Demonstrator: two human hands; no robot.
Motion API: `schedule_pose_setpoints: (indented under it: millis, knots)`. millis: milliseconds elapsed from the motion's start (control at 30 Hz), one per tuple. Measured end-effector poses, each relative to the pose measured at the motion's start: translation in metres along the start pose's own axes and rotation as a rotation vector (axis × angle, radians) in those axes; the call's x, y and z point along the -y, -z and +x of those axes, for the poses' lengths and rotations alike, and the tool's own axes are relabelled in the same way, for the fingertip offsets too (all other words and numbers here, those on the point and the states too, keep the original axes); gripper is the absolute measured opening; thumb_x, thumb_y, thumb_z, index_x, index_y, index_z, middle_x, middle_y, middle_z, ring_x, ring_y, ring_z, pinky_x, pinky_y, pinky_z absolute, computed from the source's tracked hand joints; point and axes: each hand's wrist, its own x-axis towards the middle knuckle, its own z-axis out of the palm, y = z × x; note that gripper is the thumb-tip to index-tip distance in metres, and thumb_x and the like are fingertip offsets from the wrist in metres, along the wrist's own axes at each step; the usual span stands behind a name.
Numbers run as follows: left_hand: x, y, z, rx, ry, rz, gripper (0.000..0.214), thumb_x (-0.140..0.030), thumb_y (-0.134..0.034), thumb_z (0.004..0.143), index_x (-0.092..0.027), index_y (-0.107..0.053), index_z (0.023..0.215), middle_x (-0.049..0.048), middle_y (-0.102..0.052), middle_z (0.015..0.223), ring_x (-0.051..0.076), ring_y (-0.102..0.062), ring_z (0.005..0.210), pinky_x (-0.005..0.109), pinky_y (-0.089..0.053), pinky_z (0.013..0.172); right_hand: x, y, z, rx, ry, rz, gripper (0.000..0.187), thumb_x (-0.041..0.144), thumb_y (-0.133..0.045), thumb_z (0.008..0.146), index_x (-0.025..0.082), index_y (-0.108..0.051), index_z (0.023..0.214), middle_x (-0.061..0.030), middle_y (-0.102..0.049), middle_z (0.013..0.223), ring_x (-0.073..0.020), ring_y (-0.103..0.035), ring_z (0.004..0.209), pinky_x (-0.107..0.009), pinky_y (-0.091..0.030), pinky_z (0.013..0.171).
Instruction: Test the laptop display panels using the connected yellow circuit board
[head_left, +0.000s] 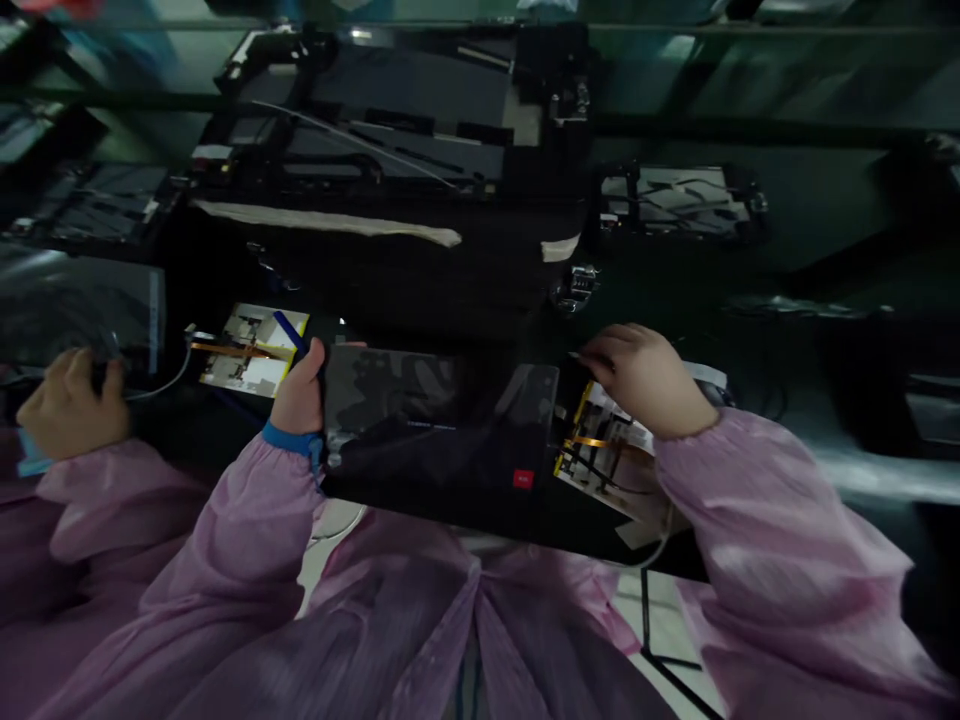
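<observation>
- We work in an electronics assembly workshop, factory-style
- We wear pink anti-static smocks [780, 540], side by side at one bench
- We have a black screen panel [442, 420] and orange flex cables [240, 350] before us
- We see black assembly fixtures [390, 110] lined up beyond

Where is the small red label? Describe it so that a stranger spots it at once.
On the black work surface, a dark glossy panel lies between the person's left hand and right hand. Look at the panel's lower right corner, near the right hand: the small red label sits there, the only red mark on the panel's dark face.
</observation>
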Motion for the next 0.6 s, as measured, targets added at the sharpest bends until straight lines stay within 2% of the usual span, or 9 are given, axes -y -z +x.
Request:
schedule_pose_setpoints:
  millis: [67, 133, 200, 267, 433, 600]
  knots:
    - [-0.004, -0.005, -0.002, -0.161, 0.003, -0.054, 0.054, -0.045, -0.016, 0.099, -0.037, -0.068, 0.114, -0.0067, -0.072, 0.065, 0.018, -0.071, 0.086, 0.03, -0.055, 0.068, 0.01, 0.009, -0.015, -0.021, 0.052, 0.102, 0.023, 0.02, -0.044, 0.094, 0.013, -0.065, 0.089, -0.0091, -0.068, 0.09, -0.0197, -0.064, 0.083, -0.034, -0.051, 0.074]
    - [-0.007, -0.011, -0.004, -0.289, 0.02, -0.095, 0.051, -0.041, -0.019, 0.1, -0.038, -0.069, 0.112, -0.0087, -0.072, 0.065, 0.018, -0.071, 0.086, 0.029, -0.055, 0.067, 0.023, 0.014, -0.035, -0.075, 0.097, 0.21, 0.019, 0.02, -0.044, 0.095, 0.014, -0.061, 0.09, -0.0061, -0.066, 0.079, -0.0168, -0.063, 0.07, -0.029, -0.051, 0.062]
    - [-0.009, -0.017, -0.006, -0.349, 0.038, -0.1, 0.052, -0.04, -0.018, 0.1, -0.038, -0.069, 0.112, -0.0093, -0.072, 0.066, 0.018, -0.071, 0.087, 0.028, -0.056, 0.066, 0.034, 0.015, -0.051, -0.121, 0.143, 0.335, 0.013, 0.016, -0.047, 0.094, 0.016, -0.058, 0.086, -0.0038, -0.065, 0.076, -0.0154, -0.062, 0.068, -0.027, -0.051, 0.06]
    - [-0.009, -0.022, -0.006, -0.404, 0.028, -0.083, 0.053, -0.04, -0.018, 0.099, -0.038, -0.07, 0.112, -0.0096, -0.073, 0.069, 0.018, -0.071, 0.087, 0.027, -0.057, 0.066, 0.041, 0.01, -0.062, -0.169, 0.172, 0.422, 0.01, 0.013, -0.05, 0.092, 0.017, -0.058, 0.087, -0.0035, -0.067, 0.081, -0.0149, -0.064, 0.075, -0.027, -0.053, 0.066]
    - [-0.007, -0.027, -0.004, -0.485, 0.01, -0.015, 0.049, -0.046, -0.02, 0.098, -0.044, -0.066, 0.114, -0.0121, -0.073, 0.076, 0.019, -0.071, 0.088, 0.029, -0.058, 0.065, 0.045, -0.008, -0.07, -0.251, 0.158, 0.423, 0.009, 0.014, -0.054, 0.091, 0.015, -0.062, 0.097, -0.0059, -0.067, 0.084, -0.0173, -0.064, 0.078, -0.031, -0.056, 0.069]
    - [-0.005, -0.023, -0.002, -0.486, -0.02, -0.014, 0.05, -0.043, -0.02, 0.098, -0.042, -0.068, 0.113, -0.0119, -0.074, 0.079, 0.02, -0.07, 0.091, 0.031, -0.058, 0.068, 0.051, -0.01, -0.071, -0.299, 0.118, 0.471, 0.008, 0.011, -0.056, 0.09, 0.015, -0.061, 0.095, -0.0064, -0.067, 0.085, -0.0164, -0.065, 0.079, -0.03, -0.057, 0.07]
